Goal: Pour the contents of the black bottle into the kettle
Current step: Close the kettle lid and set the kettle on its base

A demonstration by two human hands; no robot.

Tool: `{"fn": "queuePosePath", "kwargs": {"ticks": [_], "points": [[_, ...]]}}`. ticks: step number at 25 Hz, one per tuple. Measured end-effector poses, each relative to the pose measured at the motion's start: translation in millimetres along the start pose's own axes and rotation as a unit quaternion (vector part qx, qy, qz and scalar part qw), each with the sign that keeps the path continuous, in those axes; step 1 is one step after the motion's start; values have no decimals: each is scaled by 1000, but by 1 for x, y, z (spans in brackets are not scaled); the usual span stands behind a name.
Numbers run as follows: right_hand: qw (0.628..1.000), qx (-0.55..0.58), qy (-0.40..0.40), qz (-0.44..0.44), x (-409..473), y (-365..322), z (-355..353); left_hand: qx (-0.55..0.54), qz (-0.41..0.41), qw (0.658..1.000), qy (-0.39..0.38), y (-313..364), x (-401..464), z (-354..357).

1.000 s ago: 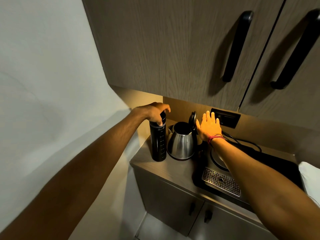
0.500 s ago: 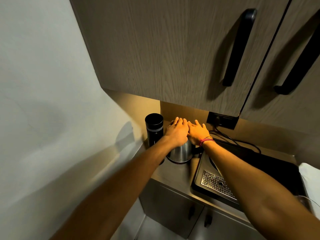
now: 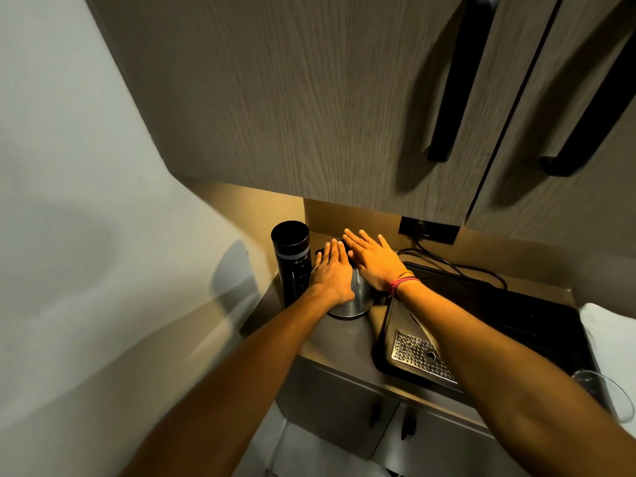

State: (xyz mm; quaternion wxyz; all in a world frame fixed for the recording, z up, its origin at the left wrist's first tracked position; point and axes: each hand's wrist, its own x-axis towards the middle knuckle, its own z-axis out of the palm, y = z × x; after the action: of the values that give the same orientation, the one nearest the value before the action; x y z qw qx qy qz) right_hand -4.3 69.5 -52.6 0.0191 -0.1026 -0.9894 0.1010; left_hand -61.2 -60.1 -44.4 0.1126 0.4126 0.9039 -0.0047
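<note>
The black bottle [image 3: 292, 259] is seen in the head view standing upright at the back left corner of the counter [image 3: 339, 339], close to the pale side wall, with its cap on and a lighter band below the cap. It is not held by either hand. Just to its right stands the steel kettle [image 3: 356, 297], whose lower body and base show below the hands; its top is covered by them. The left hand [image 3: 332, 273] is laid flat, palm down, on top of the kettle, its fingers stretched out together and clamped on nothing; its side lies close against the bottle, though contact cannot be told. The right hand [image 3: 375, 261] is laid flat beside it, fingers spread slightly and pointed toward the back wall, its inner edge touching the left hand. A red thread band [image 3: 404, 282] is worn at the right wrist. To the right of the kettle a black tray [image 3: 516, 318] with a perforated metal grille [image 3: 421, 359] rests on the counter, and black cables [image 3: 457, 266] run from it to a wall socket [image 3: 428, 230]. Wood-grain cupboard doors with black handles [image 3: 454, 98] hang overhead. A clear glass [image 3: 605, 394] is partly seen at the right edge.
</note>
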Motion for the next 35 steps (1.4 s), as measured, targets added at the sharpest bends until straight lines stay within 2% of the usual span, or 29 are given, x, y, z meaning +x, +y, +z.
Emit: {"fn": "queuePosePath", "kwargs": {"ticks": [4,7,12,16,22,24,26,29,35], "points": [[997,63,-33,11,-9,19,-11,-52,-15,999,4,5,14,-25],[993,77,-65,55,-17,36,-12,-40,-8,999,-19,5,23,-31],[986,120,-14,117,-21,37,-9,-73,-41,995,53,19,27,-15],[989,93,33,106,-28,30,-18,-113,-30,990,79,16,28,-14],[984,114,69,115,-72,42,-74,-155,36,978,131,50,29,-49],[973,160,60,155,-96,47,-93,-136,68,979,136,68,31,-60],[968,110,45,221,-116,64,-101,-128,92,979,131,88,30,-64],[945,130,66,293,-132,99,-99,-104,134,977,130,121,27,-64],[958,107,86,254,-164,126,-100,-110,186,967,136,175,23,-48]]}}
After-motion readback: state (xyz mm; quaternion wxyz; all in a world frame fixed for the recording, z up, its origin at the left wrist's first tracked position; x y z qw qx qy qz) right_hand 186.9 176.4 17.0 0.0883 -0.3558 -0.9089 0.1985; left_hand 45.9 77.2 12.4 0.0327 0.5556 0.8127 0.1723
